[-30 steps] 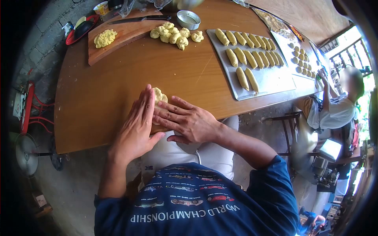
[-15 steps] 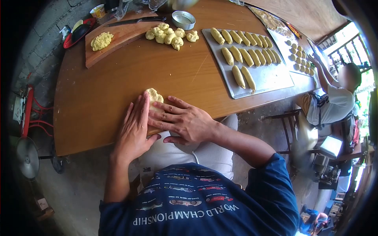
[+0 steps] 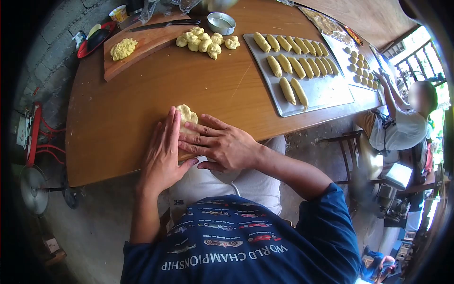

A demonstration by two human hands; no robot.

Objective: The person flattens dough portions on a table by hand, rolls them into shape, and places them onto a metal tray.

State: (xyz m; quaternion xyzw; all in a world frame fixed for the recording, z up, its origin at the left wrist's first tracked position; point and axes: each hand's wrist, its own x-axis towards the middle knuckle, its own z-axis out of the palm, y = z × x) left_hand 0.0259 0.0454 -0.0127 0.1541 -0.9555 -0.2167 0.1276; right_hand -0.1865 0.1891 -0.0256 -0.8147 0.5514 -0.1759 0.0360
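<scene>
A flattened piece of pale dough point(image 3: 188, 115) lies on the wooden table point(image 3: 118, 118) near its front edge, partly hidden under my fingers. My left hand point(image 3: 164, 149) rests along the dough's left side, fingers stretched out. Over the dough's lower right part, my right hand point(image 3: 217, 146) lies flat with its fingers spread. Farther back sits a cluster of knotted dough pieces point(image 3: 203, 43). To the right, a metal baking tray point(image 3: 326, 100) carries rows of rolled dough logs point(image 3: 286, 91).
A cutting board point(image 3: 113, 71) at back left bears a yellow crumbly mound point(image 3: 124, 48) and a knife point(image 3: 165, 24). Beside it stands a round metal tin point(image 3: 221, 23). At far right, another person point(image 3: 402, 123) reaches toward a tray of round dough balls point(image 3: 362, 68).
Both hands stay on the dough with almost no movement. The whole view has shifted very slightly.
</scene>
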